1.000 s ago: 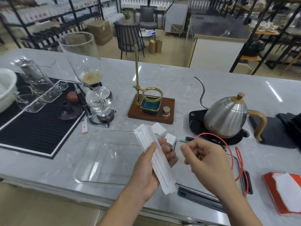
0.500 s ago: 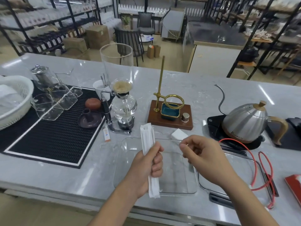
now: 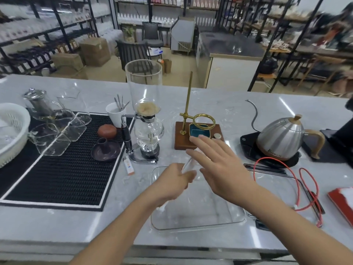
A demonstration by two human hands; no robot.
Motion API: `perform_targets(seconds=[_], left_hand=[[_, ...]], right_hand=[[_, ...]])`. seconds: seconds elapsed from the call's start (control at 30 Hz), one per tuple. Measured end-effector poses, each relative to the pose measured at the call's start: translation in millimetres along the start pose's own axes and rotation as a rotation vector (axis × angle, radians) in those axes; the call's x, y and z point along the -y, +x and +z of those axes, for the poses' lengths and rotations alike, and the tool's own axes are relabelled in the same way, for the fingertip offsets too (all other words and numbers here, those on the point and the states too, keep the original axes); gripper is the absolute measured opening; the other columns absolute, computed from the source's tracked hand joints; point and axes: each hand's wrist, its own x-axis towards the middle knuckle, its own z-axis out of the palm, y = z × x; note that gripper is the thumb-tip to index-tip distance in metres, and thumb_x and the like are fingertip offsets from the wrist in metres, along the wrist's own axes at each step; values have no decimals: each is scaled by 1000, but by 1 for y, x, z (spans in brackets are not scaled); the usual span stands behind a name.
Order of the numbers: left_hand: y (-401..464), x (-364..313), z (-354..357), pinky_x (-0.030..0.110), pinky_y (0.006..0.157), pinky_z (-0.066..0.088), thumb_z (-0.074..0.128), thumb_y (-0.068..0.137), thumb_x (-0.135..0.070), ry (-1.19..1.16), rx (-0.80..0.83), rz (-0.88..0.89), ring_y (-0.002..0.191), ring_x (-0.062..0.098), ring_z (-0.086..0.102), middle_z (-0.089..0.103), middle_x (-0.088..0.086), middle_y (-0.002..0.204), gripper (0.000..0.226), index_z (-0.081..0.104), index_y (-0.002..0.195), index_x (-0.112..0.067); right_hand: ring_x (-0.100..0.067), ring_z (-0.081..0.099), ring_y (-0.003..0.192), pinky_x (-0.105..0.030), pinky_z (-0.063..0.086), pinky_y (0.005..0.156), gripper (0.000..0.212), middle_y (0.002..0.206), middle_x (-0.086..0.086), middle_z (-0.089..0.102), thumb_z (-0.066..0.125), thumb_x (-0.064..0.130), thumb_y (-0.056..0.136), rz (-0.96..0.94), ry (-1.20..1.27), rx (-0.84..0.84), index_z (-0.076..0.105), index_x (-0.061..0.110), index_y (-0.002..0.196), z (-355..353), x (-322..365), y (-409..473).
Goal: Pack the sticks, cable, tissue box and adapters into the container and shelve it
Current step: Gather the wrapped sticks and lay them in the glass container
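A clear plastic container (image 3: 235, 219) lies on the marble counter in front of me. My left hand (image 3: 175, 180) is over its near-left part, closed on a bundle of white paper-wrapped sticks (image 3: 188, 165) that pokes out blurred above the fingers. My right hand (image 3: 219, 165) hovers over the container's far edge with fingers spread and holds nothing. A red cable (image 3: 307, 188) loops over the clear lid (image 3: 282, 180) to the right. The red tissue box (image 3: 342, 203) sits at the right edge. The white adapters are hidden behind my hands.
A glass siphon brewer (image 3: 146, 119) and a brass pour-over stand on a wooden base (image 3: 179, 144) stand just behind the container. A steel kettle (image 3: 280, 138) sits at the right, a black drip mat (image 3: 63, 169) with glassware at the left, a white basket (image 3: 13, 131) far left.
My left hand has lowered the sticks from upright toward the container. My right hand has opened from a pinch and spread forward. The view has shifted left.
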Motion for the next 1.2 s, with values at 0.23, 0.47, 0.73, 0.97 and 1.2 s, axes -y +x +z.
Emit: perform_targets(seconds=[0.23,0.47,0.73,0.97,1.2], left_hand=[[7,0,-5,30,59,38,53,96,-29,350,150,105,65,20,51,55,0,70,21,53,77,-19],[19,2,-6,38,73,49,56,95,-34,555,253,225,84,25,62,68,10,95,20,61,91,-16],[26,10,-19,15,53,41,62,93,-41,549,375,270,63,8,54,61,-5,79,28,62,96,-12],[26,28,-27,32,71,53,60,95,-25,576,494,260,66,8,60,62,-13,81,16,66,109,-27],[27,37,-19,38,75,54,57,94,-23,596,553,184,66,14,61,59,-9,73,28,55,69,-34]], right_hand=[[-37,54,123,-53,34,110,44,117,-13,64,73,12,67,-1,-228,209,64,12,109,18,3,1],[-25,64,59,-29,27,46,35,70,-4,64,83,10,55,44,-218,460,60,14,82,21,4,7],[-31,62,102,-33,32,67,22,112,-8,66,39,31,103,93,-112,632,48,14,112,28,-13,-8],[-33,60,102,-37,43,77,30,114,-12,63,45,39,99,85,115,826,51,15,116,44,-22,-17],[-24,56,100,-34,43,79,28,110,-6,63,58,36,92,101,430,920,54,19,114,49,-29,-21]])
